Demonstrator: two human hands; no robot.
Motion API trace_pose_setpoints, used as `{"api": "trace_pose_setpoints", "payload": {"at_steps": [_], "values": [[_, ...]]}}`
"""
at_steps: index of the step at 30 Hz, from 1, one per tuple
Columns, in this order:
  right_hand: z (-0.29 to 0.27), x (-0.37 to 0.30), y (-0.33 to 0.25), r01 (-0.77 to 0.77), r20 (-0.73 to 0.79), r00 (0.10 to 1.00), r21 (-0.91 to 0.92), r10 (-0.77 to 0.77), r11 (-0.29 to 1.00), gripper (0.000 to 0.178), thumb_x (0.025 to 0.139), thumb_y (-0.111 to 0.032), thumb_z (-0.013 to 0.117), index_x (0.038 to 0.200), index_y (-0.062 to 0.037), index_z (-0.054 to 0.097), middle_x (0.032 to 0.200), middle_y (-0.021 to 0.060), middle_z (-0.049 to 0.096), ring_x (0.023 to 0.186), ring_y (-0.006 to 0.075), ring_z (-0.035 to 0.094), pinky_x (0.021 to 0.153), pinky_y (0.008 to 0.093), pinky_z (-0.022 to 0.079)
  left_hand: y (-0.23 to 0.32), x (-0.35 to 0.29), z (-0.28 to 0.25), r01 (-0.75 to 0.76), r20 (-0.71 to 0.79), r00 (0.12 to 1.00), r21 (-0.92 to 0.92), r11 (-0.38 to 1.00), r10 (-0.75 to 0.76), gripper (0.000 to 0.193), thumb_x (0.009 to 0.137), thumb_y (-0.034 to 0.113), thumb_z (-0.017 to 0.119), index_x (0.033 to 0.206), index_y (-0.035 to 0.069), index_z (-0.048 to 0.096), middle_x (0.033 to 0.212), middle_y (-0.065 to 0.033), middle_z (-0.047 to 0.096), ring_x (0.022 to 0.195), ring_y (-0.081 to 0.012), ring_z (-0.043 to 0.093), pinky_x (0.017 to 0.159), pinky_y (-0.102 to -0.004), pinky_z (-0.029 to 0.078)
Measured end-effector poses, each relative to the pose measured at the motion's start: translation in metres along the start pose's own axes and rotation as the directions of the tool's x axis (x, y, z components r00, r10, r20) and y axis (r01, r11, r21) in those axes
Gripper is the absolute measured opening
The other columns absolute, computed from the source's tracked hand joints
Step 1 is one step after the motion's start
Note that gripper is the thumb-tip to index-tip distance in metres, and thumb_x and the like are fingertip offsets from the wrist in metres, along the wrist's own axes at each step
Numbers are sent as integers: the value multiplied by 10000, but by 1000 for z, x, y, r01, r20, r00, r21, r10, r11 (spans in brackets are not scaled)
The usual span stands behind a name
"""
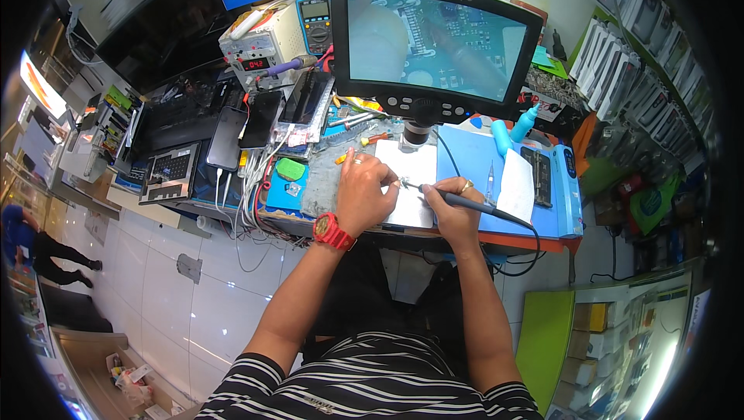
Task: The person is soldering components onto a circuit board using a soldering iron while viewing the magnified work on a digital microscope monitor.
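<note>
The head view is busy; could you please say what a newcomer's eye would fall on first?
Probably the large, black-framed, teal-lit monitor at the top, right of centre. Next, the bright red wristwatch just below the left hand. Then the slim, dark, pen-shaped tool in the right hand, its tip over the silver rectangular plate.

Below the wide black-framed magnifier screen [435, 46], the tiny silvery piece [405, 181] by the bare left hand [364, 189] is too small to make out! The bare right hand [460, 220] covers part of the slim black pen-shaped tool [466, 202], and whether its tip touches that piece, I can't tell! On the screen, a pale shape and a dark streak blur. Far left of it, the rim cuts into a blue-topped person [22, 235]; well below, the black-and-white striped shirt [364, 381] runs out of view.
</note>
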State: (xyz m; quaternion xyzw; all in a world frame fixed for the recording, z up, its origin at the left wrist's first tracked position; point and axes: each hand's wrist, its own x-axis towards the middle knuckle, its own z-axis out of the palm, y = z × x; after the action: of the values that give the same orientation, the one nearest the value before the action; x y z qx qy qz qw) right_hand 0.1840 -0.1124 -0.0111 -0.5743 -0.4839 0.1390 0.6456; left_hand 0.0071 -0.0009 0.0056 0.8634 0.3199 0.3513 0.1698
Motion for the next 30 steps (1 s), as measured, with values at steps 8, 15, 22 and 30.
{"api": "trace_pose_setpoints", "payload": {"at_steps": [8, 15, 22, 30], "values": [[0, 1, -3, 12, 10, 1000, -8, -12, 1000, 196, 898, -68, 874, 826, 13, 711, 712, 106, 755, 626, 137, 704, 593, 282, 535, 2, 1, -1, 5, 10, 1000, -1, 1000, -5, 96, 856, 146, 803, 810, 72, 763, 842, -98, 694, 980, -331, 682, 1283, -636, 297], [-1, 1, -2, 54, 23, 998, -24, -53, 998, 192, 895, -54, 874, 825, 13, 709, 714, 103, 752, 629, 131, 700, 588, 283, 532, 1, 0, -1, 8, 9, 1000, 1, 1000, -8, 86, 855, 143, 803, 821, 71, 772, 856, -101, 708, 995, -329, 686, 1289, -633, 290], [0, -1, 2, 1, -12, 1000, 21, -1, 1000, 196, 907, -72, 876, 839, 17, 715, 721, 100, 753, 650, 127, 702, 608, 277, 537, 0, 0, 1, 3, 5, 1000, 4, 1000, -3, 89, 853, 140, 803, 823, 61, 772, 859, -106, 719, 991, -339, 692, 1290, -636, 287], [0, 0, -2, -4, 11, 1000, 4, 4, 1000, 195, 910, -76, 876, 838, 14, 719, 730, 102, 761, 650, 126, 705, 609, 277, 540, 1, 0, -1, 10, 7, 1000, 0, 1000, -10, 88, 853, 139, 801, 820, 63, 773, 859, -101, 719, 992, -334, 690, 1289, -639, 288]]}}
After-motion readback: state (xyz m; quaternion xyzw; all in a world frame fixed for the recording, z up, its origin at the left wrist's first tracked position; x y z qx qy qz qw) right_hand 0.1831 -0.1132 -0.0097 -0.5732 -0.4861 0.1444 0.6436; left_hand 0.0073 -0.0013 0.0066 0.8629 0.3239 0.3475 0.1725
